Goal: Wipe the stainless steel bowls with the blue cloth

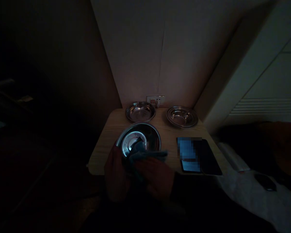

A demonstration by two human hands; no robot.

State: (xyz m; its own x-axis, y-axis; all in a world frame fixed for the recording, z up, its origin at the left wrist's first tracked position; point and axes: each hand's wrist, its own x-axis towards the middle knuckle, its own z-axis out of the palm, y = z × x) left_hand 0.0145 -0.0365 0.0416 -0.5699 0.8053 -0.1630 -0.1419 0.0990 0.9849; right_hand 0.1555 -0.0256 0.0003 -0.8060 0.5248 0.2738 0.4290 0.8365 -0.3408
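Metal bowl (pixel 153 137), tilted, rim gripped by left hand (pixel 116 173) at its left side; right hand (pixel 155 174) presses teal cloth (pixel 140 154) into it; beyond both hands, shallow metal dish (pixel 140 112) on wooden surface (pixel 106 139), phone (pixel 190 165) right of right hand.

Blue-green cloth (pixel 149 155), silver bowl (pixel 153 137), pale wood-grained table (pixel 169 136), black tablet cover (pixel 210 158), greyish-pink wall (pixel 140 64)
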